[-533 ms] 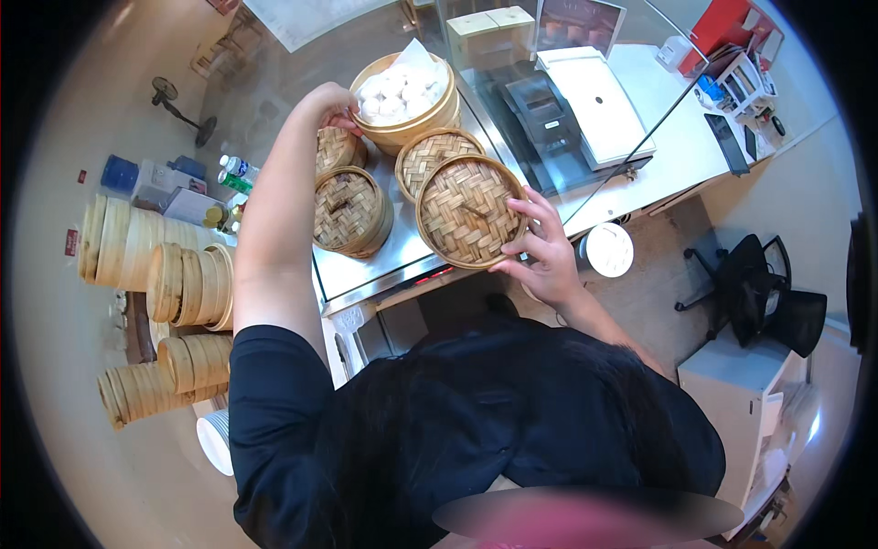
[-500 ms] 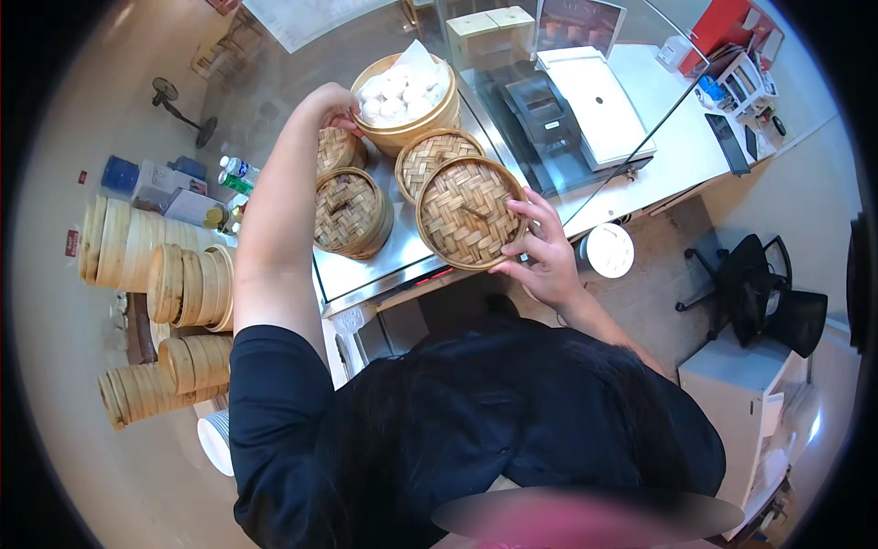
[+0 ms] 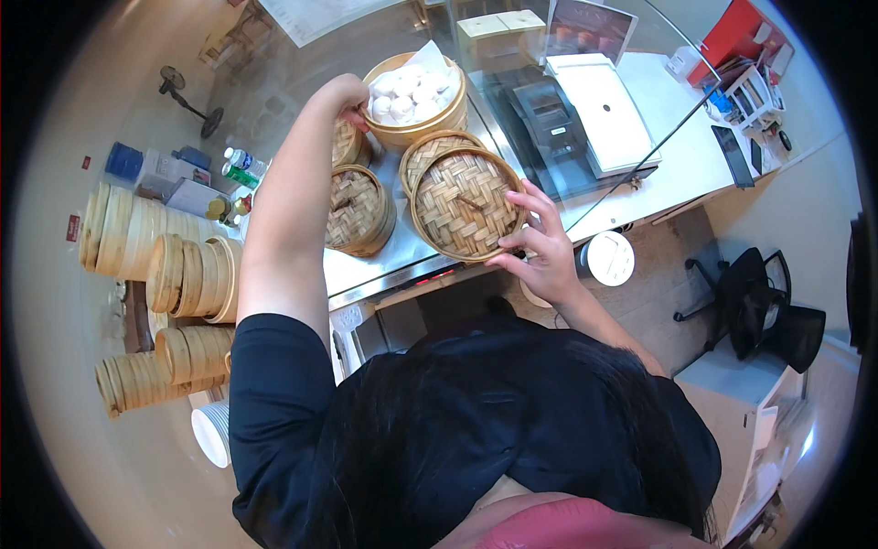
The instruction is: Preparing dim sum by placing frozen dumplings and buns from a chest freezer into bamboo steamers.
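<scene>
My left hand [image 3: 345,99] reaches to the far side of the counter, its fingers closed on the rim of a round bamboo steamer [image 3: 422,132]. Inside that steamer, several white buns [image 3: 412,96] lie on white paper. My right hand [image 3: 540,236] grips the right edge of a woven bamboo lid [image 3: 462,203], thumb below and fingers over the rim. The lid is tilted toward me and overlaps another woven lid or covered steamer [image 3: 422,157] behind it. Left of it stands a covered bamboo steamer [image 3: 357,210], and a further one [image 3: 347,145] is partly hidden by my left wrist.
Stacked bamboo steamers [image 3: 137,233] stand at the left, near bottles [image 3: 240,174]. A glass panel [image 3: 622,178] rises beyond the metal counter [image 3: 384,273], with a dark machine [image 3: 549,119] behind it. A white-lidded bin [image 3: 610,258] and black chair [image 3: 764,297] are at the right.
The view has shifted slightly. The lid in my right hand has moved a little to the left over the one behind it. My left hand stays at the bun steamer's rim.
</scene>
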Demonstrator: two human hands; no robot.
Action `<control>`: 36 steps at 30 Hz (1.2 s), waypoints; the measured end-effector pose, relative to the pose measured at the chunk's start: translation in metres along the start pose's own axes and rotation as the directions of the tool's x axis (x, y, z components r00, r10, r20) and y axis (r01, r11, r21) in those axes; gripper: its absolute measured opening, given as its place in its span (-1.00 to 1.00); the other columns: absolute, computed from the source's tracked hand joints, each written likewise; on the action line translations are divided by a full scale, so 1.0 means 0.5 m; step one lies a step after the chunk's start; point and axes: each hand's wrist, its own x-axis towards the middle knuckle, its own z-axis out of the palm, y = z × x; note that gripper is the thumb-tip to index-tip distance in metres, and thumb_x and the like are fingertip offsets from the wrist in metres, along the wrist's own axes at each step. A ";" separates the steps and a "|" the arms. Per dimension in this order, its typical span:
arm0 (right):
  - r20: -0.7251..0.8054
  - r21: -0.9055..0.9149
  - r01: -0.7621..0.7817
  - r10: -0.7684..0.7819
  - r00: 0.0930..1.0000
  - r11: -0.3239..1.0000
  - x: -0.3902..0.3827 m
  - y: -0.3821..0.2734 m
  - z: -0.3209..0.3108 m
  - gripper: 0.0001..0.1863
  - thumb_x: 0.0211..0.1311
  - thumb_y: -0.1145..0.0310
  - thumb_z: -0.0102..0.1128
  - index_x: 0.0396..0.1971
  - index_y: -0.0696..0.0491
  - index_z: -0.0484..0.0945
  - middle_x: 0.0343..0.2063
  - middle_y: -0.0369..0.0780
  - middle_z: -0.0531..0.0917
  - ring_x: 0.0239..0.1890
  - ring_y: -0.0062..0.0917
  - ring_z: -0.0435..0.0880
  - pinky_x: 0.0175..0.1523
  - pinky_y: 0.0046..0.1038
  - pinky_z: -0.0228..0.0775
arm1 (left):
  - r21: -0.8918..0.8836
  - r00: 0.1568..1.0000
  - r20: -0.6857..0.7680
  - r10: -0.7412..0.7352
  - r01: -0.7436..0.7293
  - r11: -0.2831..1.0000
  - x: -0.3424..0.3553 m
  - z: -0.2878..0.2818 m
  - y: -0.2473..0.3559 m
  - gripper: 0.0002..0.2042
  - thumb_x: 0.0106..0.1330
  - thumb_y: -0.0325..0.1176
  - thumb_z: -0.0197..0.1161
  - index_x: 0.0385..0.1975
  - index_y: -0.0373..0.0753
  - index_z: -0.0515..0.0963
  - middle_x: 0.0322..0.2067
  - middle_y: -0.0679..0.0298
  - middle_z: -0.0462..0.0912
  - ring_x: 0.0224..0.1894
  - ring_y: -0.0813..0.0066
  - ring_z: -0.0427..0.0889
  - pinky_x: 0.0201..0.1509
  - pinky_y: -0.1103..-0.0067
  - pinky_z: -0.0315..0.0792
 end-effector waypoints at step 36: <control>0.005 0.067 -0.038 0.038 0.999 0.997 0.005 -0.003 0.003 -0.69 -0.13 0.33 0.70 -0.43 0.05 0.69 0.34 -0.13 0.49 0.52 -0.03 0.26 0.50 -0.07 0.22 | -0.051 0.989 -0.087 0.123 -0.128 0.991 0.016 0.014 -0.044 -0.83 0.28 -0.60 0.16 -0.30 -0.59 0.66 -0.47 -0.05 0.75 -0.50 0.18 0.82 -0.53 0.48 0.68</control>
